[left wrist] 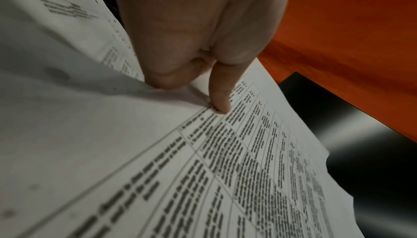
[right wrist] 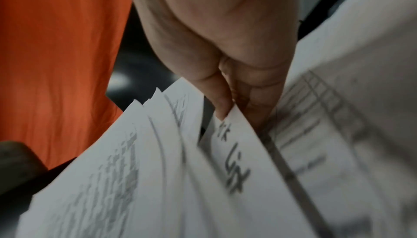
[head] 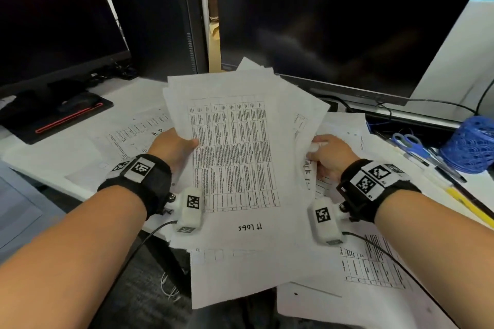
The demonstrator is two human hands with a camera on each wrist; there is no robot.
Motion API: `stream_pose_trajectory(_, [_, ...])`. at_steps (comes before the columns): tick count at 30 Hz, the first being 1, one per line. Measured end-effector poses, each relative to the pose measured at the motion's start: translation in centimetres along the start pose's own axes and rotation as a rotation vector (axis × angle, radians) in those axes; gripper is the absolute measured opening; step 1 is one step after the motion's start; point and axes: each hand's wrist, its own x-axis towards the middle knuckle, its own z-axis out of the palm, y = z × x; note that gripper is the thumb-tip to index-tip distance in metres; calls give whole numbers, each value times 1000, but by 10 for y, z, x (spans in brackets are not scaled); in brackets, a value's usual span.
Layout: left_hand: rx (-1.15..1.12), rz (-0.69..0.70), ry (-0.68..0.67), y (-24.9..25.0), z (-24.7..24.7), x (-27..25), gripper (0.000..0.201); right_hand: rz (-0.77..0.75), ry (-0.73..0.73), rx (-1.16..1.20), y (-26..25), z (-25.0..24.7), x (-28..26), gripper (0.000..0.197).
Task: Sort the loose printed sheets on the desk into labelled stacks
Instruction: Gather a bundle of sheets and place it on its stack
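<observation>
I hold a fanned bundle of printed sheets (head: 235, 147) above the desk's front edge. Its top sheet carries a dense table and a handwritten label near my end. My left hand (head: 173, 148) grips the bundle's left edge, thumb on top (left wrist: 220, 97) against the printed table (left wrist: 225, 170). My right hand (head: 330, 156) pinches the right edge of sheets in the bundle (right wrist: 158, 170), one of them showing handwritten words (right wrist: 234, 167). More printed sheets lie on the desk to the left (head: 133, 136), to the right (head: 374, 262) and under the bundle (head: 240, 275).
A large dark monitor (head: 334, 16) stands right behind the bundle, with a second monitor (head: 53, 21) and a black computer tower (head: 155, 21) at the left. A blue mesh pen holder (head: 470, 144), scissors (head: 409, 141) and pens (head: 449, 171) lie at the right.
</observation>
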Motion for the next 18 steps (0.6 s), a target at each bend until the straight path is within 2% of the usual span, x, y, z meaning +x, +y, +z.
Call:
stream_pose_trajectory(2, [-32, -23, 56, -4, -9, 3, 42, -90, 55, -57, -7, -16, 2, 48])
stream_pose_trajectory(4, [-118, -57, 113, -8, -17, 8, 45, -191, 58, -90, -17, -34, 5, 38])
stream_pose_trajectory(7, [-275, -90, 149, -10, -27, 12, 49, -275, 71, 86, -30, -51, 5, 26])
stream_pose_trajectory(9, [-453, -82, 112, -6, -27, 14, 50, -304, 29, 206, -38, -55, 1, 24])
stream_pose_trajectory(12, [-728, -43, 45, 13, -18, 6, 26, -346, -20, 253, -48, -56, -2, 22])
stream_pose_trajectory(15, [-853, 21, -13, 31, -12, 2, 16, -445, 34, 42, -61, -59, 0, 21])
stream_pose_trajectory(18, [-785, 84, -45, 41, -16, 8, 9, -427, 63, -223, -77, -71, 4, 13])
